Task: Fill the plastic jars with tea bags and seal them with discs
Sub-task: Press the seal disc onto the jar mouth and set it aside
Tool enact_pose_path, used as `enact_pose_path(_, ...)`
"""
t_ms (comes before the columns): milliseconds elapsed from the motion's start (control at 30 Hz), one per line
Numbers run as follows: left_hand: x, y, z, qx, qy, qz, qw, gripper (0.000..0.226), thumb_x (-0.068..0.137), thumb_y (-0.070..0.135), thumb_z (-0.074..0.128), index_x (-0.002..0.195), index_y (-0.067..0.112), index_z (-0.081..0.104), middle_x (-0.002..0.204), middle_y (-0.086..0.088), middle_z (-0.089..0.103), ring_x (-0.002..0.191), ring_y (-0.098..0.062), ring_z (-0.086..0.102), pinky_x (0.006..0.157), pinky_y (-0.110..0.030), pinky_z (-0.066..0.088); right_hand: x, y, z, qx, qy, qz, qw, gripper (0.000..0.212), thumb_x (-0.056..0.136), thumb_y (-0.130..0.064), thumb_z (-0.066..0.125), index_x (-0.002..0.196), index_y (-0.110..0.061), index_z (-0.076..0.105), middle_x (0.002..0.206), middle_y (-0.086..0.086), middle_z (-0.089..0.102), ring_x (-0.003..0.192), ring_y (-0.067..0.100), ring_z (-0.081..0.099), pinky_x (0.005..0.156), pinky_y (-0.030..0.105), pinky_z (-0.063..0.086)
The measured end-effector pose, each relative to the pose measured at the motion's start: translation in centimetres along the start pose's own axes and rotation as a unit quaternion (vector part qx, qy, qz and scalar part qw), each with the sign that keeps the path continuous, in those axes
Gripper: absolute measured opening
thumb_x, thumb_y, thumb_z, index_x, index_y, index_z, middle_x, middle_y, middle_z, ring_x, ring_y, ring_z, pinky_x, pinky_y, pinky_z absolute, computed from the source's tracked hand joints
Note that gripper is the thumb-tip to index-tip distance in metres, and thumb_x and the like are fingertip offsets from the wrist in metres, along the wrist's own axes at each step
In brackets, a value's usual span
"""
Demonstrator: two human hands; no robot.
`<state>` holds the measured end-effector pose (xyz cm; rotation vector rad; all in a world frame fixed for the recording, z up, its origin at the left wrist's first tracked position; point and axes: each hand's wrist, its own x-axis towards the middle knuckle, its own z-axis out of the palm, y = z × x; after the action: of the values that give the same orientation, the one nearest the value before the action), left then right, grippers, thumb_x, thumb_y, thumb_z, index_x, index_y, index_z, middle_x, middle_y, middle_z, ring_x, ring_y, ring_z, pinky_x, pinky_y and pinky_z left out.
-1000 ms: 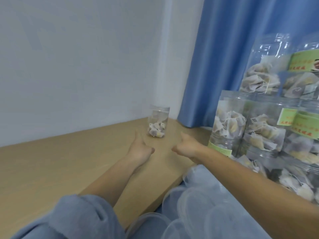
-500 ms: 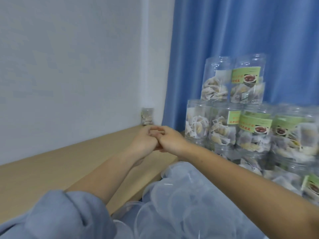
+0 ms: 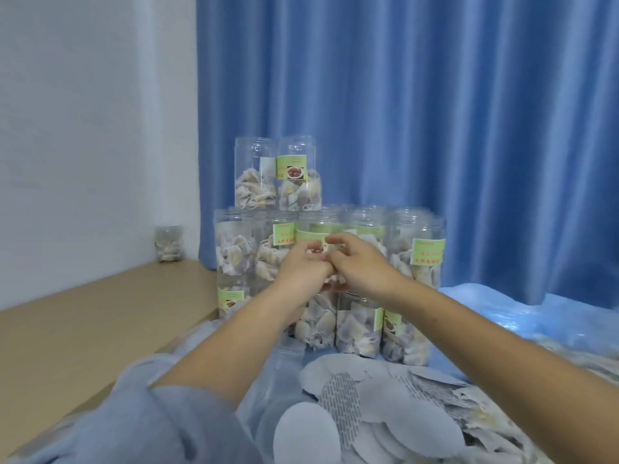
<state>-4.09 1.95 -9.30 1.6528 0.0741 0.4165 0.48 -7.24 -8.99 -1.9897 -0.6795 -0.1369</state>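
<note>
Hands are meeting before stacked jars, fingers curled, grip unclear; we are risking toppling them.

Stacked jars are standing before the curtain, two more jars sitting on top. Discs are lying in front of the stack. A lone jar is sitting far left on the worktop, against the wall. Both hands, left hand and right hand, are meeting before the stack.
</note>
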Motion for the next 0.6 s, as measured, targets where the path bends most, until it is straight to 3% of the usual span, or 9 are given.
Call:
enact_pose_path(133, 1.8, 1.3, 3.2, 0.014, 0.004, 0.016, 1.000, 0.048, 0.085, -0.001, 0.056, 0.130, 0.013, 0.045, 0.115, -0.009, 0.064, 0.094, -0.023, 0.062, 0.091, -0.038, 0.052, 0.5, 1.0, -3.8, 0.001, 0.048, -0.009, 0.999, 0.033, 0.094, -0.021, 0.046, 0.127, -0.020, 0.050, 0.105, 0.004, 0.065, 0.096, 0.022, 0.064, 0.091, 0.046, 0.051)
enact_pose_path(233, 3.9, 2.4, 3.5, 0.038, 0.030, 0.037, 0.998, 0.057, 0.083, 0.008, 0.064, 0.135, 0.016, 0.042, 0.129, -0.008, 0.054, 0.112, -0.024, 0.057, 0.101, -0.041, 0.045, 2.4, 0.9, -4.9, 0.030, 0.069, -0.017, 0.997, 0.032, 0.094, -0.022, 0.045, 0.125, -0.021, 0.051, 0.099, -0.001, 0.064, 0.092, 0.024, 0.065, 0.087, 0.047, 0.053)
enact_pose_path(333, 6.4, 3.5, 2.5, 0.074, 0.051, 0.081, 0.993, 0.069, 0.084, 0.024, 0.066, 0.142, 0.016, 0.031, 0.138, -0.008, 0.045, 0.122, -0.024, 0.050, 0.101, -0.035, 0.042, 5.1, -0.1, -4.7, 0.085, 0.082, -0.028, 0.993, 0.036, 0.096, -0.029, 0.046, 0.129, -0.018, 0.049, 0.103, -0.001, 0.060, 0.085, 0.019, 0.062, 0.081, 0.044, 0.057)
enact_pose_path(433, 9.4, 3.9, 0.6, 0.109, 0.078, 0.129, 0.983, 0.078, 0.086, 0.038, 0.063, 0.147, 0.015, 0.019, 0.146, -0.008, 0.037, 0.131, -0.024, 0.040, 0.094, -0.029, 0.035, 8.5, -1.4, -3.8, 0.084, 0.095, -0.036, 0.991, 0.054, 0.093, -0.041, 0.050, 0.139, -0.017, 0.040, 0.131, 0.006, 0.051, 0.106, 0.023, 0.059, 0.093, 0.045, 0.051)
enact_pose_path(500, 11.3, 4.3, -1.0, 0.123, 0.095, 0.155, 0.976, 0.078, 0.086, 0.039, 0.063, 0.146, 0.012, 0.020, 0.147, -0.009, 0.034, 0.134, -0.025, 0.035, 0.100, -0.031, 0.032, 10.8, -2.1, -3.0, 0.061, 0.089, -0.039, 0.993, 0.064, 0.091, -0.047, 0.048, 0.145, -0.016, 0.031, 0.144, 0.009, 0.040, 0.126, 0.026, 0.047, 0.104, 0.044, 0.041)
enact_pose_path(567, 13.2, 4.4, -2.9, 0.120, 0.105, 0.178, 0.971, 0.068, 0.084, 0.031, 0.068, 0.135, 0.009, 0.031, 0.134, -0.003, 0.047, 0.125, -0.021, 0.045, 0.103, -0.034, 0.037, 12.8, -2.5, -2.3, 0.041, 0.066, -0.041, 0.996, 0.069, 0.092, -0.049, 0.048, 0.147, -0.015, 0.025, 0.151, 0.010, 0.029, 0.135, 0.025, 0.035, 0.108, 0.035, 0.031)
enact_pose_path(600, 14.1, 4.4, -3.9, 0.110, 0.107, 0.188, 0.970, 0.059, 0.082, 0.025, 0.071, 0.126, 0.010, 0.035, 0.119, 0.006, 0.053, 0.113, -0.012, 0.051, 0.097, -0.029, 0.041, 13.7, -2.6, -1.9, 0.035, 0.056, -0.036, 0.997, 0.075, 0.091, -0.051, 0.049, 0.149, -0.016, 0.018, 0.154, 0.008, 0.022, 0.139, 0.024, 0.028, 0.105, 0.031, 0.027)
